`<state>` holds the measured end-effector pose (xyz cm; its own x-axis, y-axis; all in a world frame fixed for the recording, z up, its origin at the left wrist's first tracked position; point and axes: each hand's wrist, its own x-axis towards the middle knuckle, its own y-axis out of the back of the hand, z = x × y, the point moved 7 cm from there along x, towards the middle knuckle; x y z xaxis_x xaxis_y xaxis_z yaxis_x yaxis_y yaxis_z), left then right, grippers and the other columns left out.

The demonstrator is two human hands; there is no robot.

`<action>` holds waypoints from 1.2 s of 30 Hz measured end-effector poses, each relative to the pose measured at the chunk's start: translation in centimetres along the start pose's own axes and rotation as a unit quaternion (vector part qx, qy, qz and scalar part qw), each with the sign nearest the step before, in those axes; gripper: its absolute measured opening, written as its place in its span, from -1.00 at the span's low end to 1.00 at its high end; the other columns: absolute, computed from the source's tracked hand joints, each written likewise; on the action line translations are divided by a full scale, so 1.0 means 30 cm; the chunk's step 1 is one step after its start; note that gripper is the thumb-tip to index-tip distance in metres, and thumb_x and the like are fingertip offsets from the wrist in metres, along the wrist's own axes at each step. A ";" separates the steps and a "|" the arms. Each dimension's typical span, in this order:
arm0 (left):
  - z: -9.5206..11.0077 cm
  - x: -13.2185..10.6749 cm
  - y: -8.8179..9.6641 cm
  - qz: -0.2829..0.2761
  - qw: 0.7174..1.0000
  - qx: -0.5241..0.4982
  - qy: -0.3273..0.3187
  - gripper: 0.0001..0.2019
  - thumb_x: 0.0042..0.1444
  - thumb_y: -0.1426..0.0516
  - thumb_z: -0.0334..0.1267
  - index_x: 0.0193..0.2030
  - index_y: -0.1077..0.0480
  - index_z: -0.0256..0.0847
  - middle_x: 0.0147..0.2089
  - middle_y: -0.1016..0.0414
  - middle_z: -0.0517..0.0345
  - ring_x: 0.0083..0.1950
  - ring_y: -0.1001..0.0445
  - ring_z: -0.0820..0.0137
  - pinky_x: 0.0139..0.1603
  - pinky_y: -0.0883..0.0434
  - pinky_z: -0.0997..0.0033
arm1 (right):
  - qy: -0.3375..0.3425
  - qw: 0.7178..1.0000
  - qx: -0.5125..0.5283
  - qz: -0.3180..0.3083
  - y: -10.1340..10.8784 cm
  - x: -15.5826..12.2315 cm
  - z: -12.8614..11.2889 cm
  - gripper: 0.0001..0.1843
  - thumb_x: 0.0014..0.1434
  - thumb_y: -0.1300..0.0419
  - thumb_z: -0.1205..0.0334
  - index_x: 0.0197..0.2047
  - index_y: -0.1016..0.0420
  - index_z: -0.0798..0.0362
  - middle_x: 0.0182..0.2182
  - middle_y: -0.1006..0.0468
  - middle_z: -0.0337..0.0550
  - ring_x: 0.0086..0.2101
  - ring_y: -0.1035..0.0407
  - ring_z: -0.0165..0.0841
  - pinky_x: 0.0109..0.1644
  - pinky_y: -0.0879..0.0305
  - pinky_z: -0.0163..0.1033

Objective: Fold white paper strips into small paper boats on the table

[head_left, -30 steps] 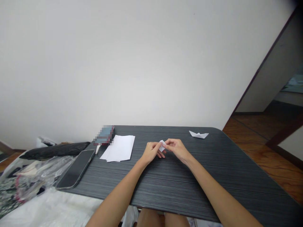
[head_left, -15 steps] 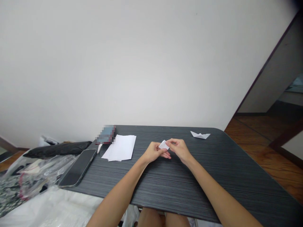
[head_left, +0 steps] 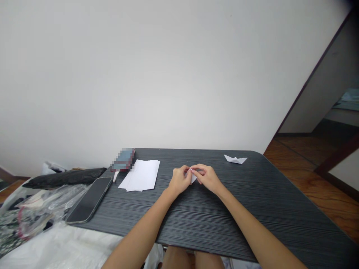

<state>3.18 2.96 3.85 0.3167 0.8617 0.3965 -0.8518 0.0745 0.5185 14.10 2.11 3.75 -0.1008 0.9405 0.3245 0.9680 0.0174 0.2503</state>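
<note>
My left hand and my right hand meet over the middle of the dark striped table. Between them they pinch a small folded piece of white paper, most of it hidden by my fingers. Both hands are closed round it, knuckles up, low over the tabletop. A finished white paper boat lies at the far right of the table, well apart from my hands.
A stack of white paper sheets lies left of my hands, with a blurred small box behind it. A dark phone rests at the table's left edge. Plastic bags and a black object lie further left. Wooden floor is at right.
My hands have drawn closer together and curled over the folded paper, which showed more plainly half a second ago. Nothing else on the table has moved.
</note>
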 end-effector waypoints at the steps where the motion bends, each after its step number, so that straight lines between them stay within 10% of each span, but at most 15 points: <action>1: 0.012 0.000 0.008 0.014 0.999 0.036 -0.018 -0.77 0.07 0.05 -0.21 -0.36 -0.36 -0.28 -0.50 -0.43 0.09 -0.55 -0.39 0.47 -0.55 -0.30 0.55 | -0.004 1.000 -0.005 0.000 -0.002 -0.002 -0.002 -0.72 -0.01 -0.09 0.12 -0.32 -0.45 0.15 -0.45 -0.45 -0.14 -0.72 -0.19 -0.56 -0.68 -0.14 -0.40; 17: 0.067 0.004 0.032 0.011 0.996 0.045 -0.074 -0.79 0.10 0.12 -0.33 -0.23 -0.30 -0.22 -0.39 -0.43 0.13 -0.43 -0.37 0.48 -0.34 -0.28 0.52 | -0.004 0.999 -0.037 0.010 0.031 -0.010 -0.030 -0.86 0.03 -0.01 0.20 -0.37 -0.30 0.07 -0.58 -0.40 -0.28 -0.64 -0.35 -0.44 -0.61 -0.21 -0.40; 26: 0.092 -0.005 0.031 -0.103 0.987 0.018 -0.125 -0.72 0.04 -0.01 -0.24 -0.09 -0.31 -0.24 -0.18 -0.43 0.02 -0.24 -0.41 0.40 -0.20 -0.34 0.45 | 0.130 0.983 -0.127 -0.023 0.051 -0.022 -0.111 -0.83 0.01 0.07 0.42 -0.42 -0.32 0.09 -0.37 -0.34 -0.15 -0.42 -0.30 -0.45 -0.37 -0.29 -0.35; 36: 0.063 -0.005 0.042 -0.111 0.974 0.062 -0.187 -0.61 -0.05 -0.13 -0.16 -0.07 -0.27 -0.24 0.05 -0.27 -0.11 0.05 -0.28 0.27 0.03 -0.26 0.24 | 0.180 0.946 -0.247 -0.108 0.026 -0.040 -0.083 -0.78 0.03 -0.06 0.39 -0.20 -0.29 0.04 -0.20 -0.34 -0.11 -0.23 -0.30 -0.35 -0.14 -0.24 -0.21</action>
<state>2.86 1.98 5.89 0.6373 0.5861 0.5004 -0.6956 0.1579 0.7009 14.39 0.16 5.82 -0.4423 0.7550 0.4841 0.6992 -0.0479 0.7133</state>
